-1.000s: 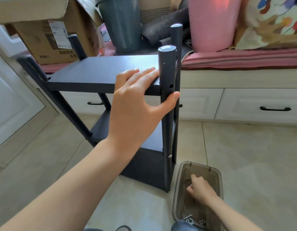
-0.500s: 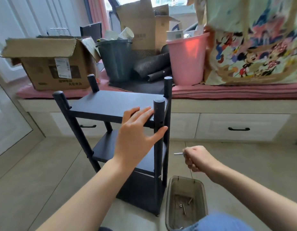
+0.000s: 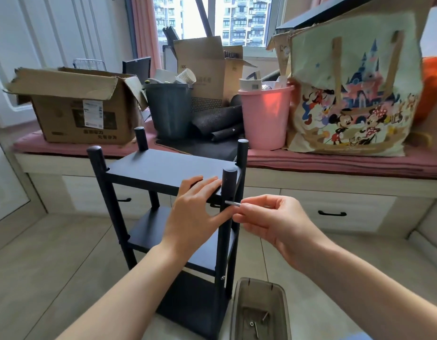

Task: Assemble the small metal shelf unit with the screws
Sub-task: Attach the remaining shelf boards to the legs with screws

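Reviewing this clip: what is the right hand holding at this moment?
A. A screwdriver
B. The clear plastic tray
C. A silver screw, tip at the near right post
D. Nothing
C: the right hand pinches a silver screw whose tip meets the shelf unit's near right post.

The shelf unit (image 3: 170,217) stands on the floor in front of a window bench (image 3: 335,168), with a tray (image 3: 260,312) of loose screws (image 3: 255,327) on the floor just to its right. On the bench, from left to right, sit a cardboard box (image 3: 80,106), a bucket (image 3: 169,109), a second bucket (image 3: 265,116) and a tote bag (image 3: 355,94). The left hand (image 3: 195,217) rests on the top shelf at the near right post (image 3: 227,207), and to its right the right hand (image 3: 269,219) holds a screw (image 3: 232,203) against that post.
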A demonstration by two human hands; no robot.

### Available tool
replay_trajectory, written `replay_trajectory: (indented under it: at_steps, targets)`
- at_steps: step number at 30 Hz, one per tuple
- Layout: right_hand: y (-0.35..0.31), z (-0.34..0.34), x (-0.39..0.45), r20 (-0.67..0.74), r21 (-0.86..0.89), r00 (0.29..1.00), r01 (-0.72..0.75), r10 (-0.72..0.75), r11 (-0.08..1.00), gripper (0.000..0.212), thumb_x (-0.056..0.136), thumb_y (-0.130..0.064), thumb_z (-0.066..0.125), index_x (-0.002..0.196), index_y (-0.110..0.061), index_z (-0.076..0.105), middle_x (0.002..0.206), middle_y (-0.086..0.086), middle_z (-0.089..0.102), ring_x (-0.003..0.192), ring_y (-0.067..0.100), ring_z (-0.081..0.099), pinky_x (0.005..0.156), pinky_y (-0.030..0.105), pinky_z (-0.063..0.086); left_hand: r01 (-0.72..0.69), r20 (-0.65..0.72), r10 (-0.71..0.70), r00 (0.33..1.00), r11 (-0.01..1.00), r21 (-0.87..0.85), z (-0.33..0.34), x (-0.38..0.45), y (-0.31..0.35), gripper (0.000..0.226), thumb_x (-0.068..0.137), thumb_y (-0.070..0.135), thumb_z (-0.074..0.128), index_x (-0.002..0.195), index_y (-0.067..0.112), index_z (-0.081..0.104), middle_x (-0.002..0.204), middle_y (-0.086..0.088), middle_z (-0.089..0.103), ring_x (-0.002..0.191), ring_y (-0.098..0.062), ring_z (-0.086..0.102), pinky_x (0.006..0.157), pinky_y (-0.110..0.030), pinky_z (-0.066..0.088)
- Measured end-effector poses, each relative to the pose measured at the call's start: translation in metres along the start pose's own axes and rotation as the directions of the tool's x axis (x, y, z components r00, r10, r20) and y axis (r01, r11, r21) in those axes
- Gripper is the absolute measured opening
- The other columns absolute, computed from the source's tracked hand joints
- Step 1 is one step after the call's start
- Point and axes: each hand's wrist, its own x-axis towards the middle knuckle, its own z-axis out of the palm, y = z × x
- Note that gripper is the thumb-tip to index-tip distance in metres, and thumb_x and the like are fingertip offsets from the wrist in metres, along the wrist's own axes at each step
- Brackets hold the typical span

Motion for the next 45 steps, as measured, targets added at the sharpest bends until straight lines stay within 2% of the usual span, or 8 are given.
replay_trajectory:
  at_steps: [9,17,24,27,32,36,41,45]
  targets:
    - [0.014,-0.001,0.002,-0.075,-0.052,0.973,0.217,-0.220,0.975,0.013,0.082,-0.003,0.075,0.093,0.000,0.070,0.085,0.016,0.076,0.081,0.028,0.075,0.068,0.025,0.059,0.006,-0.012,-0.006,1.000,1.000,0.002,0.005,0.003,-0.011,0.083,0.076,0.073,0.051,0.133,0.015,0.065,0.133,0.008,0.064,0.134,-0.012,0.042,0.104,-0.019,0.035]
    - [0.019,0.000,0.004,-0.022,-0.101,0.958,0.284,-0.287,0.954,0.007,0.080,-0.005,0.078,0.081,-0.009,0.073,0.081,0.015,0.076,0.079,0.029,0.075,0.068,0.027,0.059,0.023,-0.025,-0.023,0.999,1.000,-0.012,0.006,0.005,-0.013,0.085,0.075,0.075,0.049,0.133,0.014,0.065,0.133,0.008,0.064,0.134,-0.011,0.041,0.104,-0.018,0.034]
    - [0.019,0.001,0.007,-0.009,-0.114,0.955,0.295,-0.298,0.949,0.007,0.081,-0.002,0.077,0.083,-0.004,0.070,0.080,0.014,0.076,0.078,0.028,0.075,0.069,0.027,0.060,0.026,-0.025,-0.027,0.999,0.999,-0.020,0.005,0.004,-0.011,0.087,0.074,0.075,0.047,0.133,0.013,0.065,0.133,0.007,0.064,0.134,-0.012,0.041,0.104,-0.018,0.033]
    - [0.018,0.002,0.008,0.007,-0.148,0.945,0.325,-0.328,0.934,0.008,0.080,-0.003,0.078,0.081,-0.006,0.071,0.078,0.012,0.076,0.076,0.026,0.075,0.068,0.025,0.059,0.032,-0.019,-0.033,0.999,0.999,-0.025,0.005,0.003,-0.010,0.083,0.076,0.071,0.052,0.133,0.012,0.065,0.134,0.005,0.064,0.135,-0.013,0.041,0.104,-0.019,0.033]
    - [0.018,0.005,0.011,0.039,-0.235,0.926,0.373,-0.374,0.898,0.009,0.080,-0.004,0.079,0.080,-0.008,0.070,0.074,0.009,0.075,0.073,0.023,0.075,0.066,0.023,0.058,0.040,-0.037,-0.040,0.998,0.999,-0.014,0.005,0.003,-0.011,0.068,0.077,0.052,0.075,0.132,0.012,0.065,0.133,0.004,0.065,0.134,-0.014,0.042,0.102,-0.019,0.034]
    - [0.017,0.006,0.012,0.055,-0.274,0.910,0.410,-0.412,0.870,0.009,0.080,-0.006,0.079,0.081,-0.009,0.070,0.073,0.008,0.075,0.072,0.021,0.075,0.067,0.023,0.058,0.042,-0.031,-0.043,0.999,0.999,-0.015,0.005,0.002,-0.011,0.068,0.077,0.050,0.077,0.133,0.012,0.064,0.134,0.004,0.064,0.135,-0.013,0.041,0.103,-0.019,0.034]
    - [0.017,0.006,0.016,0.049,-0.338,0.912,0.400,-0.408,0.852,0.010,0.081,-0.005,0.078,0.083,-0.009,0.070,0.074,0.006,0.076,0.074,0.020,0.075,0.075,0.032,0.061,0.040,-0.024,-0.040,0.999,0.999,-0.021,0.004,0.002,-0.011,0.070,0.077,0.054,0.073,0.133,0.013,0.064,0.134,0.005,0.064,0.135,-0.012,0.040,0.102,-0.015,0.031]
    - [0.017,0.008,0.017,0.053,-0.350,0.909,0.404,-0.413,0.845,0.010,0.080,-0.005,0.079,0.082,-0.009,0.070,0.073,0.005,0.076,0.073,0.019,0.075,0.073,0.029,0.061,0.041,-0.016,-0.042,0.999,0.999,-0.024,0.004,0.003,-0.012,0.069,0.078,0.051,0.075,0.135,0.014,0.064,0.136,0.006,0.063,0.136,-0.011,0.038,0.103,-0.015,0.030]
